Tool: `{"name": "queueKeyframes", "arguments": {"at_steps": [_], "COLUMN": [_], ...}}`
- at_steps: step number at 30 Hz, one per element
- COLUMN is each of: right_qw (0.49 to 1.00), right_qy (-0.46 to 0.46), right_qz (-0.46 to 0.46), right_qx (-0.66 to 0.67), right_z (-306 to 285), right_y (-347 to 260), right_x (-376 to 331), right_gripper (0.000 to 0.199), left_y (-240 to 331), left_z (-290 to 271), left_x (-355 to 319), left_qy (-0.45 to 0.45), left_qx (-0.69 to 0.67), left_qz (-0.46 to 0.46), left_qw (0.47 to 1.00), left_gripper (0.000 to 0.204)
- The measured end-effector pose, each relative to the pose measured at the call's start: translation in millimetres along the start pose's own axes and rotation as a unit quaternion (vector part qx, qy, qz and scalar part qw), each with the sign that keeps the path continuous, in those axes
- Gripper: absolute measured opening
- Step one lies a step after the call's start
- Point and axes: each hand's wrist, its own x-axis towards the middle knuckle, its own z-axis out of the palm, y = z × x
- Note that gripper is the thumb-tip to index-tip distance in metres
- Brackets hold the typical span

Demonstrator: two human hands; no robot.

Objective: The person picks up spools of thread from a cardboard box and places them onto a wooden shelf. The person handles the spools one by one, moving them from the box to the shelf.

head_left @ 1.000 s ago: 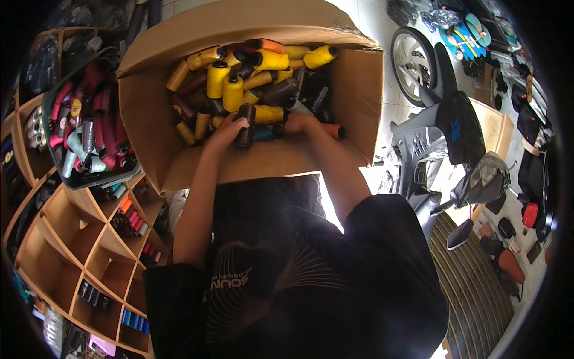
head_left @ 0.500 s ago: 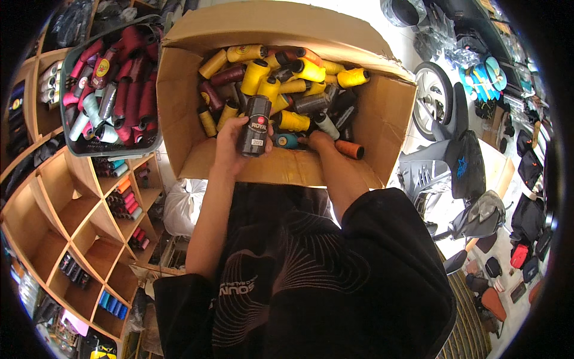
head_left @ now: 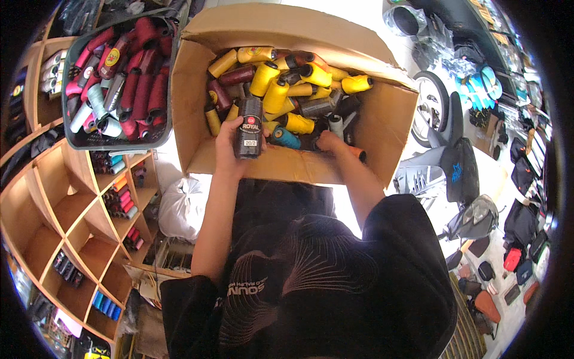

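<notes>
My left hand (head_left: 228, 142) is closed around a black thread spool (head_left: 250, 133) with a label on its side, held upright over the near edge of a cardboard box (head_left: 281, 169). Inside that box, my right hand (head_left: 329, 142) reaches down with its fingers curled; what they hold, if anything, is hidden among dark spools. Just left of those fingers lies a teal spool (head_left: 286, 137), and an orange spool (head_left: 358, 154) shows partly behind my right wrist. Yellow spools (head_left: 275, 96), maroon ones (head_left: 237, 76) and black ones fill the box in a jumble.
A dark plastic basket (head_left: 119, 143) of maroon, pink and pale spools stands left of the box. Below it are wooden cubby shelves (head_left: 78, 218) with some spools. A white bag (head_left: 181, 209) sits beside them. On the right stands a wheeled vehicle with a white-rimmed wheel (head_left: 428, 107).
My right hand has shifted slightly within the box, uncovering more of the teal spool and covering more of the orange one. The left hand still holds the black spool. The view has shifted a little.
</notes>
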Motion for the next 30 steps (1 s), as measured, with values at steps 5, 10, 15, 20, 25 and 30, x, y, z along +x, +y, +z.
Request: {"name": "queueKeyframes", "arguments": {"at_steps": [5, 10, 15, 20, 25, 30], "right_qw": [0.981, 0.865, 0.745, 0.788, 0.784, 0.825], "right_qy": [0.037, 0.127, 0.222, 0.272, 0.122, 0.001], "right_qz": [-0.092, -0.192, -0.332, -0.42, -0.442, -0.423], "right_qx": [0.166, 0.446, 0.534, 0.359, 0.418, 0.374], "right_z": [-40.5, -53.6, -34.6, -34.7, -30.0, -6.6], "right_y": [34.2, 20.2, -25.6, -74.2, -95.2, -142.4], "right_x": [-60.9, -163.4, -216.4, -268.9, -282.5, -289.8], "right_gripper": [0.039, 0.04, 0.059, 0.072, 0.056, 0.058], "left_y": [0.6, -8.5, -22.8, -36.6, -36.6, -50.3], "left_z": [-2.8, 12.8, 43.7, 24.7, 18.5, -10.3], "left_x": [5.4, 9.3, -11.1, -47.2, -118.2, -185.2], "left_qy": [-0.051, -0.084, -0.141, -0.073, -0.013, -0.017], "left_qx": [-0.011, 0.016, -0.043, -0.053, -0.093, -0.212], "left_qz": [-0.011, -0.047, -0.066, 0.023, 0.097, 0.177], "left_qw": [0.999, 0.995, 0.987, 0.996, 0.991, 0.961], "left_gripper": [0.055, 0.055, 0.055, 0.048, 0.048, 0.049]}}
